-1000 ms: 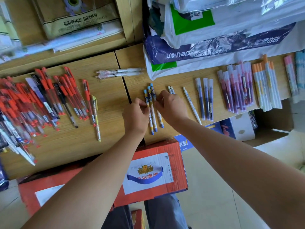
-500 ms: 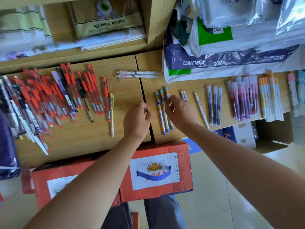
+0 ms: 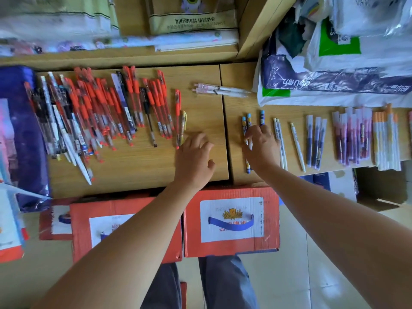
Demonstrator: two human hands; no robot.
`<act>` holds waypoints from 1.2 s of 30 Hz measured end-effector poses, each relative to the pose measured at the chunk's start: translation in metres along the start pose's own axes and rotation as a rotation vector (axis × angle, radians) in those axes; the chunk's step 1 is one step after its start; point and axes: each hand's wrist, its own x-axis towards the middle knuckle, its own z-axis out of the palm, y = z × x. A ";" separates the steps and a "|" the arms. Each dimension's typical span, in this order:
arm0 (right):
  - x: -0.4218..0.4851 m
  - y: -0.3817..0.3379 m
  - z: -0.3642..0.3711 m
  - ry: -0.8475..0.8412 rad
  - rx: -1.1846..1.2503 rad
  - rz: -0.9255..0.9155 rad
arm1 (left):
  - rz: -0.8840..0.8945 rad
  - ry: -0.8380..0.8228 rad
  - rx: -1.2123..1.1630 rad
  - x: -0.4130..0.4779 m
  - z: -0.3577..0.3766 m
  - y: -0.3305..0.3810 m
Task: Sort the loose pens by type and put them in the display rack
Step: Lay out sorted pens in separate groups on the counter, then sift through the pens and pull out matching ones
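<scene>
Wood table (image 3: 200, 121): pens grouped by type; rack unseen.
Left hand (image 3: 194, 159): loosely curled, empty, beside red pens (image 3: 131, 85).
Right hand (image 3: 260, 148): splayed over blue pens (image 3: 249, 121), gripping none.
Risk: rolling blue pens off near edge, or among white pens (image 3: 277, 132), through careless sweep.

Left hand (image 3: 194, 160), right hand (image 3: 261, 149): palms down.

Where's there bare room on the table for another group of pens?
Widest bare wood: between the yellow pen and the blue-capped pens, in front of the white pens; the left hand covers part. Also a strip by the front edge, before the red pens. Rightward it is crowded.
</scene>
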 end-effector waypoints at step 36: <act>0.000 -0.002 0.000 0.058 0.059 -0.086 | 0.029 0.141 -0.013 -0.006 -0.019 -0.009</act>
